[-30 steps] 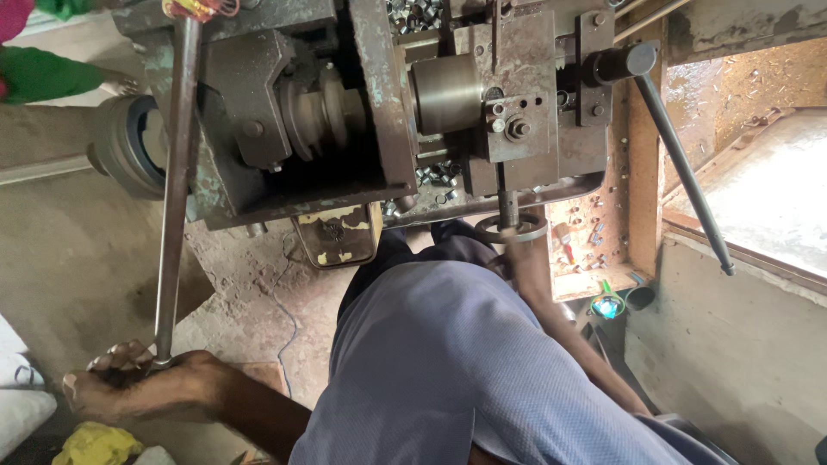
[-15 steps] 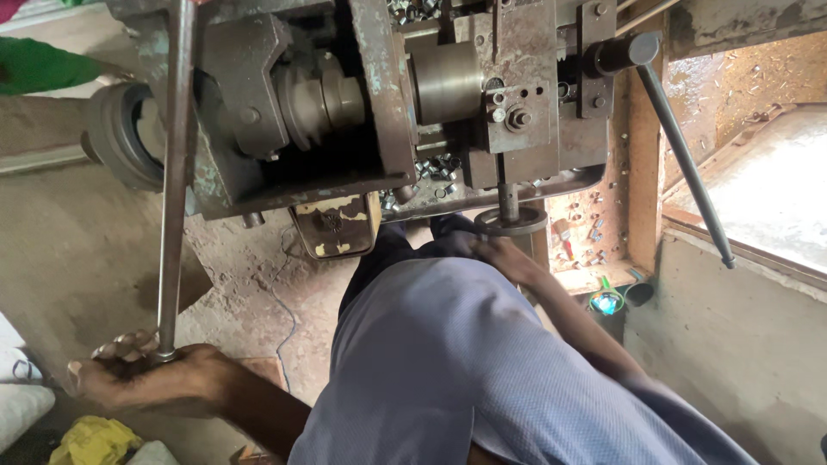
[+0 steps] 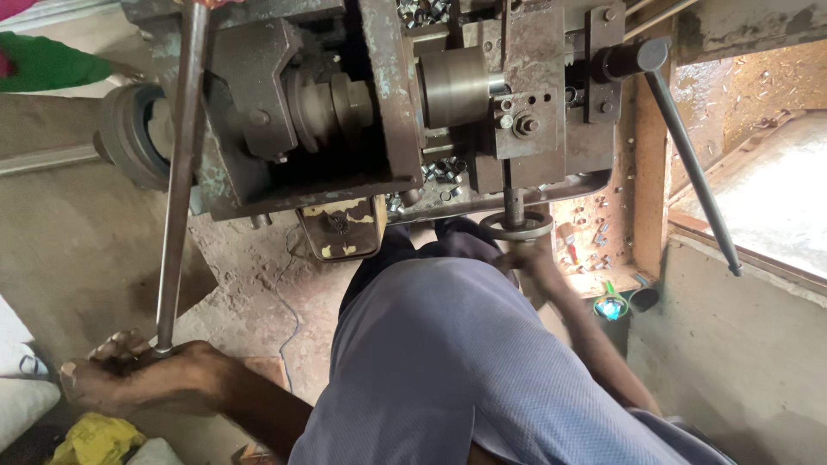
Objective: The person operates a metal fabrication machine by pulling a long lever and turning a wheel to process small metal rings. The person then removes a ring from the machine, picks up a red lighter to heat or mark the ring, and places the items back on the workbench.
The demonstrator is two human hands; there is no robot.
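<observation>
Steel, worn and oily: the lathe-like machine [image 3: 379, 112] fills the 12 o'clock half of the view. Left hand [image 3: 142, 375], at 8 o'clock, has its grip wrapped round the lower end of the long lever bar [image 3: 179, 181]. Right hand [image 3: 527, 258] rests on the small handwheel [image 3: 515, 226]; finger closure unclear (partly hidden). The work looks mid-operation, with both controls engaged. Loose metal pieces [image 3: 594, 232] lie at 3 o'clock, beside the second lever [image 3: 689, 164].
</observation>
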